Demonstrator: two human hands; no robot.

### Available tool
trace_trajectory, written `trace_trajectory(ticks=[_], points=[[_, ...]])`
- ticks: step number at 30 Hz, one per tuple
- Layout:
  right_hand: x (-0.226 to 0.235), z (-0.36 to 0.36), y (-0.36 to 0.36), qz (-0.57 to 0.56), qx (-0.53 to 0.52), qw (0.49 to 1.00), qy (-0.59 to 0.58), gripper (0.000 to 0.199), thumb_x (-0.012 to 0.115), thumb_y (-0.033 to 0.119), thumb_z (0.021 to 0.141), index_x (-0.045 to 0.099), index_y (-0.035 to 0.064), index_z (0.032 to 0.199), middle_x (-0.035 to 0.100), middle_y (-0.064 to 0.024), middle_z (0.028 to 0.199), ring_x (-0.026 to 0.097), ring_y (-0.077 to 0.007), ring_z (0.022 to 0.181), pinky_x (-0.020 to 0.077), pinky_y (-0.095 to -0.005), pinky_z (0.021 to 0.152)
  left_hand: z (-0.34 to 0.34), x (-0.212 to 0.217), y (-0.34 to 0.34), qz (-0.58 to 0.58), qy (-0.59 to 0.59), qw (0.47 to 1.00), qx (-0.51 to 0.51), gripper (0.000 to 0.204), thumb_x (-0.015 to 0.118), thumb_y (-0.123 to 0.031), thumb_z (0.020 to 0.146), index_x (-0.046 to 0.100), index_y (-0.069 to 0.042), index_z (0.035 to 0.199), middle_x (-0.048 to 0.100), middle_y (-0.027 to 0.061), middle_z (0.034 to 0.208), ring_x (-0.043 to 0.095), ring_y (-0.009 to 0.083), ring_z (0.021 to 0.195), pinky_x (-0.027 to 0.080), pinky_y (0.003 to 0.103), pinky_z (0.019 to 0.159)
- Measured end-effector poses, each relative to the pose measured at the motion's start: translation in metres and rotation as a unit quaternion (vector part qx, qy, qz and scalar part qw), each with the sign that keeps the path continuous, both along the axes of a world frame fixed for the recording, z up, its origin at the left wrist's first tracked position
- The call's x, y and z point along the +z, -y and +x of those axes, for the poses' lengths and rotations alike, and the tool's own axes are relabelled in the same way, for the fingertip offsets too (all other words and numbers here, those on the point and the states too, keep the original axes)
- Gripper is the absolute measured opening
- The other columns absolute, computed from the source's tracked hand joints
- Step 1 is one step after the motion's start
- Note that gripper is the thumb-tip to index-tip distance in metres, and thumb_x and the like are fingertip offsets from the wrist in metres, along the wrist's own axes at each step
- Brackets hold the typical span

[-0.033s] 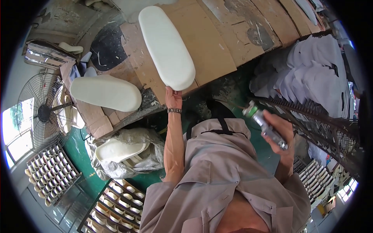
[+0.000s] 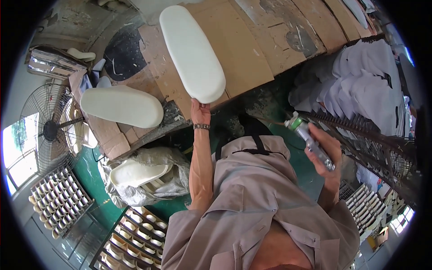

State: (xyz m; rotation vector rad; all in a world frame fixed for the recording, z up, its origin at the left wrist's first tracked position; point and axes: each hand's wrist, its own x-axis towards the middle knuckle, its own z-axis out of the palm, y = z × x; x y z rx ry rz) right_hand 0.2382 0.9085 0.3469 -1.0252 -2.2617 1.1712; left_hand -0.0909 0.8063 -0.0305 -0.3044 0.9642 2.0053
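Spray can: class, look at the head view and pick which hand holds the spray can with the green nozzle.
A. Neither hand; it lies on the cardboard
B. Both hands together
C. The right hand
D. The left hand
C: the right hand is wrapped around the spray can, while the left hand grips the end of the long white foam pad.

Foam pad [image 2: 191, 51] lay on cardboard bench [image 2: 252, 49], just beyond left hand [image 2: 199, 112]. Second pad [image 2: 121, 106] sat left of it. Spray can [image 2: 310, 143] was in right hand [image 2: 325, 155].
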Motion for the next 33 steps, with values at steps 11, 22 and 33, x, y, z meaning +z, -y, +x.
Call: trace_trajectory(ticks=[11, 22, 33], points=[[0.0, 0.016, 0.0, -0.043, 0.085, 0.995, 0.01, 0.058, 0.072, 0.008, 0.073, 0.061, -0.0048, 0.128, 0.065, -0.0164, 0.09, 0.063, -0.0234, 0.073, 0.0478, -0.0295, 0.068, -0.003, 0.001, 0.005, -0.041, 0.018, 0.999, -0.015, 0.038, 0.052, -0.038, 0.103, 0.053, -0.012, 0.131, 0.063, 0.0062, 0.125, 0.063, 0.0224, 0.112, 0.056, 0.042, 0.094], [0.007, 0.026, -0.002, -0.087, 0.098, 0.99, 0.05, 0.06, 0.074, 0.003, 0.07, 0.062, -0.0027, 0.129, 0.067, -0.0178, 0.093, 0.065, -0.0254, 0.076, 0.0495, -0.0309, 0.072, -0.004, -0.006, 0.009, -0.037, 0.012, 0.999, -0.023, 0.039, 0.051, -0.043, 0.102, 0.058, -0.014, 0.127, 0.066, 0.0038, 0.12, 0.064, 0.0215, 0.109, 0.053, 0.043, 0.094], [0.01, 0.025, -0.022, -0.012, 0.07, 0.996, 0.056, 0.061, 0.07, -0.003, 0.071, 0.06, -0.0027, 0.132, 0.066, -0.0169, 0.09, 0.062, -0.0237, 0.072, 0.0479, -0.0278, 0.069, -0.002, -0.014, 0.011, -0.048, 0.026, 0.998, 0.008, 0.04, 0.052, -0.042, 0.102, 0.058, -0.013, 0.129, 0.065, 0.0043, 0.123, 0.062, 0.0214, 0.111, 0.052, 0.042, 0.096]])
